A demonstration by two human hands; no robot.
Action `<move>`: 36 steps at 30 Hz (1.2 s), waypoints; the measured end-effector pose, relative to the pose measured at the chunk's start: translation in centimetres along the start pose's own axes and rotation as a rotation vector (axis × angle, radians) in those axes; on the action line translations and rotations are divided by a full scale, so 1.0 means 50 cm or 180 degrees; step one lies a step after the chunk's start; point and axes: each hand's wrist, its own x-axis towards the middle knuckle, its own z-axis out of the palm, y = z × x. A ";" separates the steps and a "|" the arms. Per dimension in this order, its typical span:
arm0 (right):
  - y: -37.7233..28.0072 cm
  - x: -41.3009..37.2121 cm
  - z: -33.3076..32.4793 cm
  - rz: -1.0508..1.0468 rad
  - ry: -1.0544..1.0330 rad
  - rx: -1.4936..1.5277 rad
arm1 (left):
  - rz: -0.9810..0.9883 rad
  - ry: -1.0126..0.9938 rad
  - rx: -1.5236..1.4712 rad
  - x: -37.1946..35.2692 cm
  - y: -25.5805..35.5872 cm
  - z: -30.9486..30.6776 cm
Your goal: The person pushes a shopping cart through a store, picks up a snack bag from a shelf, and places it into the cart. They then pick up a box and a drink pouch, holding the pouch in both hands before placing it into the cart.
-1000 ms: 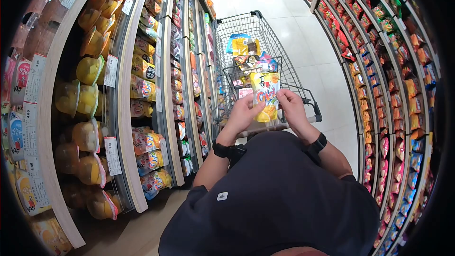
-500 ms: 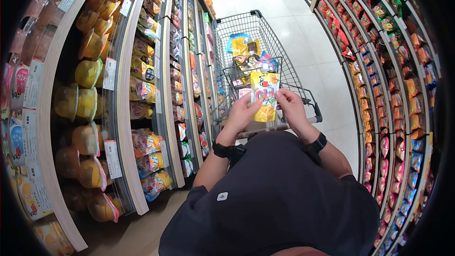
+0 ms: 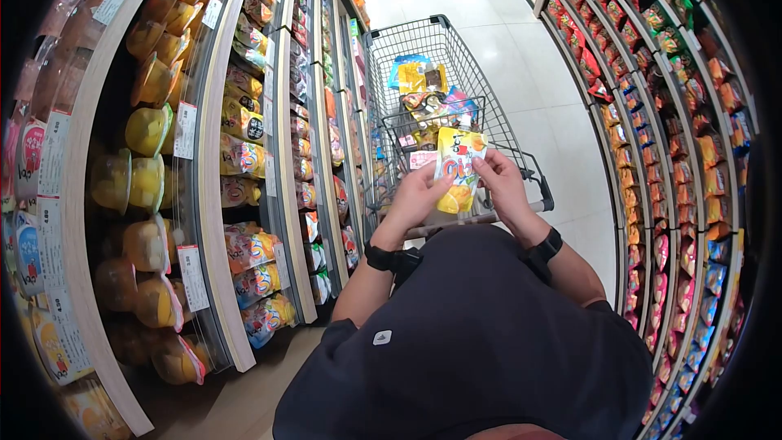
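Right now both hands are on one yellow pouch (image 3: 459,169). It's held upright in the air over the near end of the cart (image 3: 381,73), just above the handle (image 3: 525,208).

Left hand (image 3: 417,195): grip closed on the pouch's lower left edge, thumb on the front, fingers curled behind, not spread. Right hand (image 3: 503,182): grip pinching the right edge approx. halfway up, thumb and fingertips pressed together w/ the pouch between them.

Pouch front faces the person. It has orange-red lettering and a fruit pic, text too small to read. From this view its top overlaps the cart's fold-out seat section.

Cart basket holds other packets (image 3: 423,81), blue and yellow ones toward the far end. Black wristbands (image 3: 383,258) on both wrists.

Left shelves (image 3: 244,122) sit just beside the cart's left side, stocked w/ jelly cups and bags. Right shelves (image 3: 652,98) are across the pale floor (image 3: 521,49), well apart from the cart.
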 end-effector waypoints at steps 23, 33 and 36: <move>0.039 0.047 -0.093 0.0220 0.0001 -0.0293 | 0.0315 0.0262 0.0134 -0.012 -0.017 -0.030; 0.194 0.094 -0.314 0.0341 0.0018 -0.2492 | 0.0874 0.2164 -0.0596 -0.098 -0.041 -0.136; 0.230 0.091 -0.331 0.0063 -0.0189 -0.2905 | 0.1305 0.2778 -0.0517 -0.133 -0.030 -0.178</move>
